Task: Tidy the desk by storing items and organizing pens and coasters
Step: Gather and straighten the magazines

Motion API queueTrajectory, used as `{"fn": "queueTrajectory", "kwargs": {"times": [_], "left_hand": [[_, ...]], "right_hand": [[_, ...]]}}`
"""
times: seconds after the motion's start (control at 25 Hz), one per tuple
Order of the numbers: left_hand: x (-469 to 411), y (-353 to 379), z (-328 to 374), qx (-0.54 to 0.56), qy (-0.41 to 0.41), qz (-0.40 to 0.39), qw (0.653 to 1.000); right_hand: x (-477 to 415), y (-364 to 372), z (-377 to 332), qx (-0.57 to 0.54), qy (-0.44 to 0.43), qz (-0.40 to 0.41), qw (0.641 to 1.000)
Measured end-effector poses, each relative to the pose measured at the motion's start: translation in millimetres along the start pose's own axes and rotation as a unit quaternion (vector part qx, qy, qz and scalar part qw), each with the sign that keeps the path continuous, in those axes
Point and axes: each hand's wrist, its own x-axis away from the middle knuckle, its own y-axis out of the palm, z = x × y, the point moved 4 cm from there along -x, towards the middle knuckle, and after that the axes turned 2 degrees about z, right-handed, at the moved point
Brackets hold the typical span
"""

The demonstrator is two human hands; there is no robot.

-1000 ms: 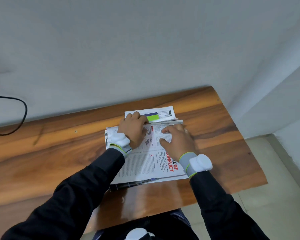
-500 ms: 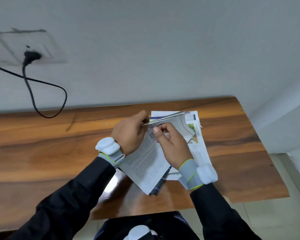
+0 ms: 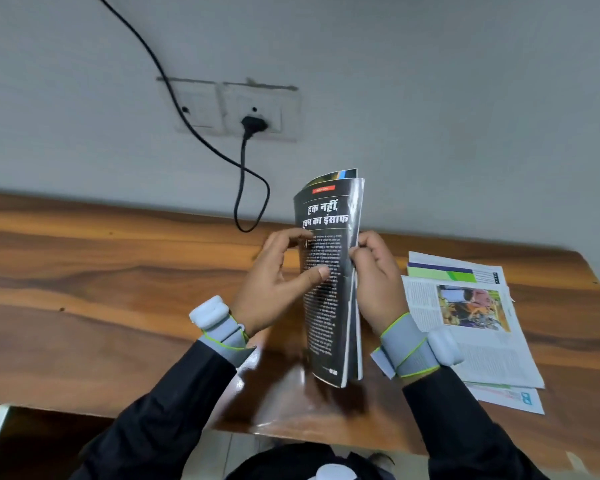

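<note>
Where it lay flat, the right hand (image 3: 374,285) now holds the magazine (image 3: 326,313) upright.

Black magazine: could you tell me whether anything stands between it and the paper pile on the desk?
Nothing visible does. The black magazine is held upright by the left hand and right hand; only the right hand itself lies between it and the paper pile on the desk.

magazine (image 3: 328,289): black page, white lettering, red tag | desk (image 3: 118,289): brown wood grain | cable (image 3: 242,174): black | wristbands (image 3: 404,344): grey, lime-green edging | loose pages (image 3: 489,355): white, green-purple band | sleeves (image 3: 174,410): black
</note>
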Motion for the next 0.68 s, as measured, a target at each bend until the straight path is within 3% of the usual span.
{"fn": "queueTrajectory", "kwargs": {"times": [0.08,0.16,0.28,0.36,0.44,0.6,0.68], "left_hand": [[-4.5,-11.5,-26.7,0.004,-0.077,0.065,0.995],[-10.8,-14.7,-60.8,0.071,-0.210,0.085,0.971],[-9.1,5.2,-105.0,0.109,-0.367,0.008,0.924],[-7.0,20.3,-123.3,0.077,-0.373,-0.013,0.925],[-13.1,28.8,-132.8,0.051,-0.336,0.019,0.940],[-27.8,35.0,-140.1,0.007,-0.298,0.010,0.954],[-28.6,38.7,-139.1,0.009,-0.277,-0.002,0.961]], "right_hand": [[-3.7,-2.1,2.3,-0.022,0.016,0.025,0.999],[-4.5,-6.1,15.9,-0.012,0.058,0.046,0.997],[2.7,-20.1,49.4,0.021,0.154,0.079,0.985],[5.1,-37.6,69.0,0.055,0.187,0.098,0.976],[6.2,-56.5,83.9,0.102,0.213,0.095,0.967],[9.2,-69.5,114.1,0.196,0.271,0.014,0.942],[11.5,-67.9,120.3,0.234,0.260,-0.015,0.937]]}}
